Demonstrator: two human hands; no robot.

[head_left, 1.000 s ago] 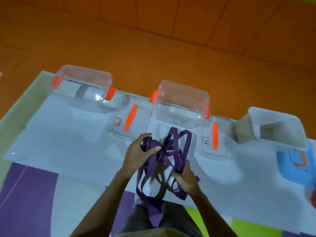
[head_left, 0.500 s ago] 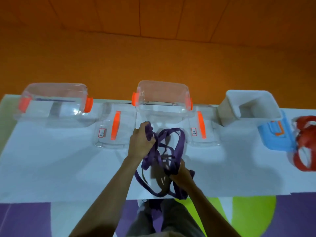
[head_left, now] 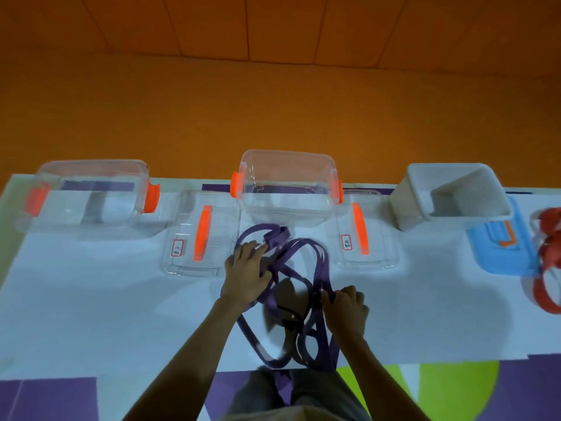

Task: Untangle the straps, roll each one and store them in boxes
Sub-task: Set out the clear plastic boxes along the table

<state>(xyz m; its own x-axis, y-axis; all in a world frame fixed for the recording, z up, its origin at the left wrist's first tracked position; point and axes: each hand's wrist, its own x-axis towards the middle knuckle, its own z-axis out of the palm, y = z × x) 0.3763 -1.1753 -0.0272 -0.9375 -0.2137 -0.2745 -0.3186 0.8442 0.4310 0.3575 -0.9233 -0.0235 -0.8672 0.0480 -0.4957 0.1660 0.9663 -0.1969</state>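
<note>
A tangle of purple straps (head_left: 315,265) lies in loops on the white table (head_left: 91,299), one end hanging over the near edge. My left hand (head_left: 247,273) grips a bunch of strap at the tangle's left side. My right hand (head_left: 346,309) pinches a strand at its right side. Behind the tangle stands a clear box with orange latches (head_left: 287,183). A second clear box (head_left: 88,196) is at the far left, a white box (head_left: 449,196) at the right.
Two clear lids with orange handles (head_left: 203,235) (head_left: 362,235) lie flat either side of the middle box. A blue lid (head_left: 498,247) lies by the white box. Red straps (head_left: 549,259) sit at the right edge. An orange wall rises behind the table.
The view has tilted and shifted so more of the right side shows. Both hands have lowered the purple tangle and spread it wider, the right hand moving out to the right.
</note>
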